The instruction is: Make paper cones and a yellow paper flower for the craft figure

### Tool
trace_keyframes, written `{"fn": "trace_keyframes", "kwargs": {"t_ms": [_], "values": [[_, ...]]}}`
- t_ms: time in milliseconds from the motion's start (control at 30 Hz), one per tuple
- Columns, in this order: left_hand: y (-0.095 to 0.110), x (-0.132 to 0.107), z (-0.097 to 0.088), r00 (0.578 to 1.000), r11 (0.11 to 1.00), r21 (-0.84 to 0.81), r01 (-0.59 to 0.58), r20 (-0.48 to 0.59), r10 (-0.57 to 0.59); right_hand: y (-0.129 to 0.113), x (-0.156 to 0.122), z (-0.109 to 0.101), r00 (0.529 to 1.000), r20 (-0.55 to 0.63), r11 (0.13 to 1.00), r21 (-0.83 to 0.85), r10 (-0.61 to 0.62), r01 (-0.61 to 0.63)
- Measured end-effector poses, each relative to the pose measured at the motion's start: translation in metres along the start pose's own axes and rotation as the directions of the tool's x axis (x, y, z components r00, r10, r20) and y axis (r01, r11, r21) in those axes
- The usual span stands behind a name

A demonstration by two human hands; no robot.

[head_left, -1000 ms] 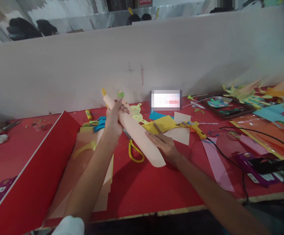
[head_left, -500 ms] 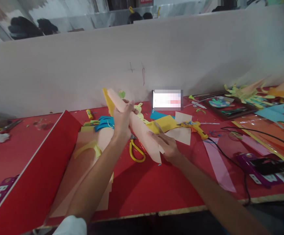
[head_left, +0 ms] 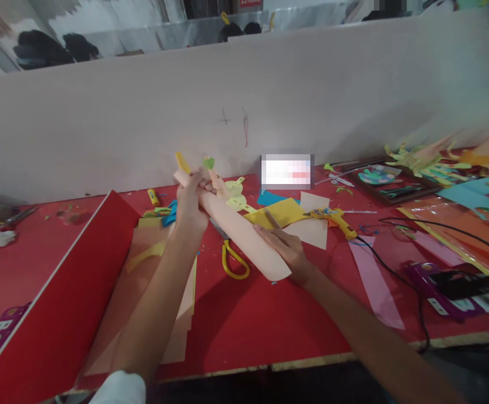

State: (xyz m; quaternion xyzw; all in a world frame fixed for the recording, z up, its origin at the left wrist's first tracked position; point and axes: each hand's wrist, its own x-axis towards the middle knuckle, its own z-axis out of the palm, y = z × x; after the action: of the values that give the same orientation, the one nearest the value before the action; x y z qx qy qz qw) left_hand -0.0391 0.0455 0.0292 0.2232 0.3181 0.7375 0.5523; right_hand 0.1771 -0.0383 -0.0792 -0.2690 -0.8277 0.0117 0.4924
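A long strip of peach paper [head_left: 240, 230], curved lengthwise, slants from upper left to lower right above the table. My left hand [head_left: 193, 205] is closed around its upper end. Against the lower right edge lie the fingers of my right hand [head_left: 288, 252], with the thumb side partly hidden. A thin brownish stick [head_left: 272, 219], perhaps a pencil, juts up from the right fingers. Yellow-handled scissors [head_left: 236, 264] lie below the strip, their blades partly covered by it. Behind my left hand are a yellow paper piece [head_left: 182, 163] and pale yellow-green cutouts [head_left: 236, 193].
Peach sheets [head_left: 143, 314] lie beside a red upright panel [head_left: 67, 297] on the left. Rightward are yellow paper [head_left: 286, 210], a yellow glue gun [head_left: 341, 221] with a black cord, a pink strip [head_left: 376, 280], and a dark tray [head_left: 400, 188]. A white wall [head_left: 143, 123] stands behind.
My left hand has shifted left with the strip's upper end, so the strip lies at a flatter slant. Its lower end has swung right and now looks broader and more curved.
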Motion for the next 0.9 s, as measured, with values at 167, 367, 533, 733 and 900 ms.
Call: {"fn": "trace_keyframes", "kwargs": {"t_ms": [167, 367, 533, 733, 900], "values": [[-0.009, -0.01, 0.008, 1.0, 0.999, 0.044, 0.018, 0.023, -0.019, 0.007, -0.007, 0.008, 0.998, -0.054, 0.999, 0.024, 0.027, -0.026], [-0.024, -0.017, 0.009, 1.0, 0.999, 0.053, 0.009, 0.02, -0.01, 0.009, -0.011, 0.011, 0.994, -0.075, 0.994, 0.083, 0.077, -0.07], [-0.038, -0.029, 0.01, 0.996, 0.996, 0.094, 0.006, 0.091, -0.015, 0.011, -0.013, 0.012, 0.994, -0.067, 0.993, 0.084, 0.091, -0.086], [-0.031, -0.025, 0.009, 0.997, 0.976, 0.217, -0.025, 0.071, 0.01, 0.018, -0.011, 0.018, 0.994, -0.005, 0.979, 0.173, 0.113, -0.11], [-0.012, -0.003, -0.003, 0.974, 0.873, 0.434, -0.224, 0.127, 0.187, 0.023, -0.004, 0.021, 0.954, 0.167, 0.887, 0.356, 0.249, -0.294]]}}
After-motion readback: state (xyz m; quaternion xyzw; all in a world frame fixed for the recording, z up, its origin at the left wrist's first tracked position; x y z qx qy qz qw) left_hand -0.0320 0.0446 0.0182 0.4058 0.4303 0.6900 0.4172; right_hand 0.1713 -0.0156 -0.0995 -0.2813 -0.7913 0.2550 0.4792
